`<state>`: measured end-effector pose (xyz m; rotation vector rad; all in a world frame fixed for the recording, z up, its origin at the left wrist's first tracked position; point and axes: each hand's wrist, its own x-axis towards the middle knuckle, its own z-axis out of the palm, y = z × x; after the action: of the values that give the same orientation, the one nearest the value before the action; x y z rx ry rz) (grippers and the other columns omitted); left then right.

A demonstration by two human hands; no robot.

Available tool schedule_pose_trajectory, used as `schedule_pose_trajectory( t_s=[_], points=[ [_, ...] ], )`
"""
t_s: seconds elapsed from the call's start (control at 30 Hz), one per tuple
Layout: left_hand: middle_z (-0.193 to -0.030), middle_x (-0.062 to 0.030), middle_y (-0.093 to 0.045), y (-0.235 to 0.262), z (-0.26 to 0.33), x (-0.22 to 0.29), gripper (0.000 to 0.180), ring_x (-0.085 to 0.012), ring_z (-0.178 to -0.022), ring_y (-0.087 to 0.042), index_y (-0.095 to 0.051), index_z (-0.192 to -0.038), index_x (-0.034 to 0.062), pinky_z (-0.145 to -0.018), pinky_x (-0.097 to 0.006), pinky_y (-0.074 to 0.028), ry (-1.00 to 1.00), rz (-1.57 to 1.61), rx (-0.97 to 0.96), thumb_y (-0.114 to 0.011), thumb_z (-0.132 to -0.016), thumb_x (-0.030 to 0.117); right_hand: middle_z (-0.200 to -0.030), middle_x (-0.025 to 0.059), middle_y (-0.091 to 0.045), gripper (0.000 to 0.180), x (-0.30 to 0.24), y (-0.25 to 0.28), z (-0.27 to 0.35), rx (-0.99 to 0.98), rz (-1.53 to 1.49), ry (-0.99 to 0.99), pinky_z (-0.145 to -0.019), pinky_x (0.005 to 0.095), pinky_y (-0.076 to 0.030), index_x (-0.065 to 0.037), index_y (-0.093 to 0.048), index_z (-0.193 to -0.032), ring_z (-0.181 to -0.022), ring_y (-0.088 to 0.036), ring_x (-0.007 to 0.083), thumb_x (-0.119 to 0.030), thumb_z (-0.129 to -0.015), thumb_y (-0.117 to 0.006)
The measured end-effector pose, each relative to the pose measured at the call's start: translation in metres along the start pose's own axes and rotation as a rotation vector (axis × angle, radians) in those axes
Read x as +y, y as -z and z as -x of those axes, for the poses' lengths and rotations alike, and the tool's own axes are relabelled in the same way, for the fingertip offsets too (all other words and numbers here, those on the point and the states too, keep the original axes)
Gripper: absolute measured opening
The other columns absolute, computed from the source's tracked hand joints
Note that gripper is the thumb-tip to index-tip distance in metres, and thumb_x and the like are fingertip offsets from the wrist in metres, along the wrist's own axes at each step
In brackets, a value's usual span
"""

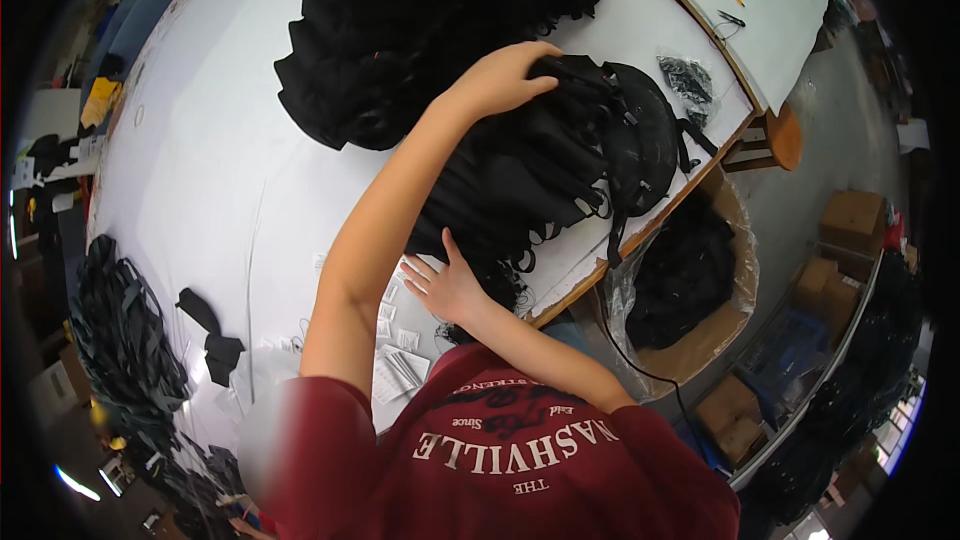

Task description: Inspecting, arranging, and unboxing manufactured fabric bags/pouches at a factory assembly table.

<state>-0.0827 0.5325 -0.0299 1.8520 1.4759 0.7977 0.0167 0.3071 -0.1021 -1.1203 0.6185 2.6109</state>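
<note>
A stack of black fabric pieces (520,165) with loops and straps along its near edge lies on the white table in front of me. My left hand (505,78) reaches over the far side of this stack, thumb and fingers apart, resting on or just above the cloth. A black bag-like piece with straps and buckles (645,135) sits at the stack's right end. My right hand (442,288) is at the near left edge of the stack, fingers spread and holding nothing I can see. Beyond lies a larger heap of black pieces (430,20).
White labels or cards (400,370) lie near my body. Bundled dark straps (125,325) and small black pieces (215,340) are at left. A plastic bag of small black parts (688,85) lies at right. Below the wooden table edge (590,280) stands a lined carton (735,270) with black pieces.
</note>
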Motion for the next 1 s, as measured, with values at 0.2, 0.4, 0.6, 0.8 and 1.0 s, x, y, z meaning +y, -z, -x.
schedule_pose_trajectory(
  t_s=[0.2,0.4,0.6,0.8,1.0],
  points=[
    [-0.107,-0.007,-0.061,0.014,0.186,0.028,0.022,-0.0187,-0.101,-0.057,-0.059,-0.106,0.0029,-0.09,-0.032,-0.042,0.311,0.221,0.883,-0.06,-0.084,0.009,-0.125,0.0116,-0.055,0.046,-0.025,0.008,0.049,-0.316,0.757,-0.162,-0.094,0.0322,-0.041,-0.002,-0.045,-0.128,-0.112,-0.053,0.0197,-0.03,-0.092,-0.053],
    [-0.113,-0.0114,-0.049,-0.114,0.339,0.003,0.05,-0.0207,-0.107,-0.048,-0.041,-0.117,0.0027,-0.085,-0.031,-0.043,0.969,0.292,1.158,-0.07,-0.079,0.016,-0.096,0.0069,-0.062,0.023,-0.087,0.017,0.141,-0.027,1.6,1.03,-0.076,0.0286,-0.046,-0.003,-0.06,-0.106,-0.089,-0.059,0.0152,-0.011,-0.084,-0.062],
    [-0.109,-0.0143,-0.054,-0.159,0.327,0.017,0.059,-0.019,-0.099,-0.052,-0.038,-0.122,0.0015,-0.085,-0.03,-0.043,1.143,0.644,1.128,-0.072,-0.079,0.022,-0.129,0.0114,-0.04,0.042,-0.146,-0.029,0.148,0.288,2.228,1.726,-0.099,0.0422,-0.028,-0.019,-0.058,-0.12,-0.121,-0.037,0.0308,-0.03,-0.08,-0.068],
    [-0.112,-0.014,-0.058,-0.144,0.304,0.011,0.059,-0.0184,-0.1,-0.057,-0.041,-0.125,-0.001,-0.088,-0.026,-0.042,1.075,0.813,1.171,-0.071,-0.08,0.022,-0.132,0.0141,-0.039,0.042,-0.183,-0.048,0.089,0.173,2.364,1.859,-0.102,0.0463,-0.024,-0.026,-0.059,-0.12,-0.124,-0.034,0.0322,-0.039,-0.08,-0.065],
    [-0.114,-0.015,-0.056,-0.129,0.25,0.018,0.064,-0.0222,-0.105,-0.055,-0.041,-0.124,-0.0031,-0.09,-0.031,-0.044,0.939,0.771,1.125,-0.075,-0.076,0.023,-0.126,0.0162,-0.047,0.043,-0.214,-0.063,0.039,0.343,2.4,1.887,-0.098,0.0443,-0.034,-0.022,-0.061,-0.116,-0.118,-0.043,0.034,-0.041,-0.078,-0.066]
  ],
)
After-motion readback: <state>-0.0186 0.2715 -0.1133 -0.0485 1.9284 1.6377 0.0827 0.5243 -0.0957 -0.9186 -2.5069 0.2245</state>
